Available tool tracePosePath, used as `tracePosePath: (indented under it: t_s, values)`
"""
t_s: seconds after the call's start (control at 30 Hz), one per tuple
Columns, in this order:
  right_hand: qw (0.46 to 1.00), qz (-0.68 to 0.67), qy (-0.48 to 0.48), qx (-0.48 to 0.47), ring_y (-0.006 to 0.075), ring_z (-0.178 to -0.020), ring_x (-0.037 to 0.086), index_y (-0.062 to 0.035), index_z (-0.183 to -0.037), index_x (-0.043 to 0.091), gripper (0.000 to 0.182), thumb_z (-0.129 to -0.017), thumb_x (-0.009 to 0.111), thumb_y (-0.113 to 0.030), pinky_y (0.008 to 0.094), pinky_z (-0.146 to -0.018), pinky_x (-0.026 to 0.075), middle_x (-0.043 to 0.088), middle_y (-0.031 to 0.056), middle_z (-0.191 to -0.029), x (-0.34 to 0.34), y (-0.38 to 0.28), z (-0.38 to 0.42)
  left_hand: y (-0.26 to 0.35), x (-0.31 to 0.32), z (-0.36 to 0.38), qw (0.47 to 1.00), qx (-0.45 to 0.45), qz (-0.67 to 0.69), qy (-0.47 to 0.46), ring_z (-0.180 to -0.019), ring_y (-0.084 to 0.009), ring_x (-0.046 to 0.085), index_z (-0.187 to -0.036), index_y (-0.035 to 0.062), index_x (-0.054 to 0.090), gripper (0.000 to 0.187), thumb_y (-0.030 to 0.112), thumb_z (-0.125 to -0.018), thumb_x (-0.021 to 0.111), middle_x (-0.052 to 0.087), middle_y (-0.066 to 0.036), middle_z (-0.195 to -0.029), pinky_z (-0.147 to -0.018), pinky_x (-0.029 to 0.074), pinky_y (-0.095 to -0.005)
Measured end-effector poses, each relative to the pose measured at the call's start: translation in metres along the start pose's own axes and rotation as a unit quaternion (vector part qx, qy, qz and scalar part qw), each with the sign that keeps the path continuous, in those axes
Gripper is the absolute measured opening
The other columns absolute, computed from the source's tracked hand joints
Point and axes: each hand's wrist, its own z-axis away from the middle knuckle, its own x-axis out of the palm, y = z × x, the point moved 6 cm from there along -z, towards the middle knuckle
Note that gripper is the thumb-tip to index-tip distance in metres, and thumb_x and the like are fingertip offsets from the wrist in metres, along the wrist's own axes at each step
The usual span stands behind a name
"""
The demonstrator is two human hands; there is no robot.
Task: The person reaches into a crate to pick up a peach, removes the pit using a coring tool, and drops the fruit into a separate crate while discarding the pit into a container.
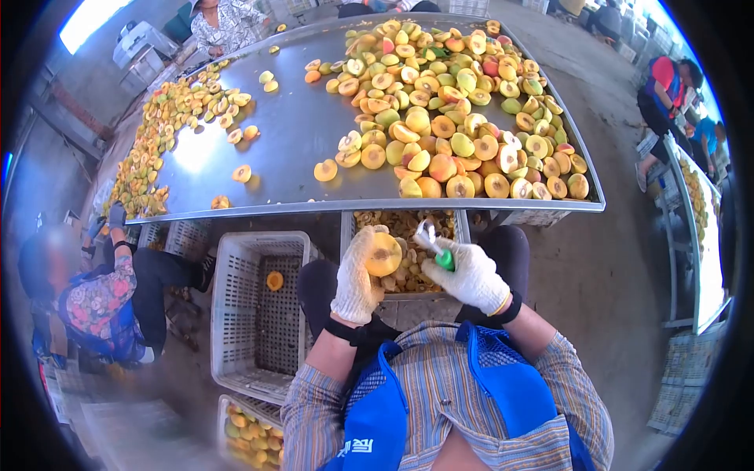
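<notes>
In a white knitted glove, my left hand (357,276) grips a yellow peach half (384,254), its cut face and brown pit area turned toward my right. My right hand (468,276), gloved alike, is closed around a pitting knife (444,259) with a green handle and a shiny metal head. The metal head points up and left, apart from the peach half. Below both hands stands a crate of pits and scraps (414,224) between my knees. Just beyond it, the metal table (290,133) carries a large heap of halved peaches (459,110).
At my left stands a grey plastic crate (222,306) with one peach half (275,280) inside. Another crate (224,428) of peaches sits nearer. A co-worker (98,290) sits left beside more halves (181,106); another person (224,25) is across the table.
</notes>
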Motion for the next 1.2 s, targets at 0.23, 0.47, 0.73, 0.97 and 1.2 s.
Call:
tracePosePath:
  t_s: [0.23, 0.47, 0.73, 0.97, 1.2]
  values:
    - [0.995, 0.092, -0.035, -0.018, 0.0388, -0.076, 0.069, -0.0164, -0.125, 0.065, 0.046, -0.081, 0.071, -0.026, 0.0457, -0.067, 0.057, 0.069, 0.0183, -0.080, 0.020, 0.002, 0.008, -0.004, 0.003, -0.006, 0.986, 0.122, 0.096, 0.064, -0.106, -0.0318, 0.064, -0.116, 0.0047, 0.059, 0.039, 0.040, -0.103, 0.051, 0.065, -0.020, -0.115, -0.093, 0.054, -0.0456]
    - [0.991, 0.127, -0.035, -0.008, 0.0392, -0.077, 0.068, -0.0148, -0.119, 0.066, 0.040, -0.081, 0.070, -0.027, 0.0462, -0.067, 0.057, 0.070, 0.0177, -0.081, 0.020, 0.001, 0.004, -0.001, 0.022, 0.001, 0.984, 0.158, 0.076, 0.034, -0.109, -0.0315, 0.062, -0.124, -0.0025, 0.058, 0.038, 0.027, -0.101, 0.053, 0.064, -0.020, -0.118, -0.097, 0.051, -0.0470]
    - [0.993, 0.018, -0.090, -0.069, 0.0399, -0.076, 0.068, -0.0117, -0.107, 0.070, 0.027, -0.083, 0.068, -0.024, 0.0471, -0.068, 0.055, 0.069, 0.0190, -0.081, 0.055, 0.024, 0.007, -0.019, 0.016, -0.002, 0.979, 0.132, 0.125, 0.091, -0.102, -0.0351, 0.064, -0.118, -0.0049, 0.061, 0.039, 0.028, -0.098, 0.055, 0.065, -0.020, -0.113, -0.092, 0.053, -0.0474]
    - [0.988, 0.066, -0.108, -0.091, 0.0354, -0.065, 0.069, -0.0118, -0.095, 0.073, 0.019, -0.084, 0.071, -0.026, 0.0419, -0.060, 0.056, 0.068, 0.0163, -0.071, 0.059, 0.028, 0.008, -0.016, 0.020, -0.001, 0.987, 0.105, 0.080, 0.088, -0.091, -0.0362, 0.067, -0.113, -0.0042, 0.064, 0.037, 0.027, -0.096, 0.056, 0.067, -0.019, -0.105, -0.079, 0.057, -0.0441]
    - [0.981, 0.154, -0.086, -0.077, 0.0325, -0.062, 0.067, -0.0101, -0.098, 0.072, 0.017, -0.087, 0.063, -0.020, 0.0422, -0.059, 0.054, 0.067, 0.0148, -0.069, 0.046, 0.027, -0.006, -0.014, 0.021, 0.004, 0.977, 0.159, -0.026, 0.142, -0.089, -0.0281, 0.069, -0.109, -0.0018, 0.066, 0.025, 0.017, -0.098, 0.056, 0.070, -0.015, -0.103, -0.077, 0.058, -0.0400]
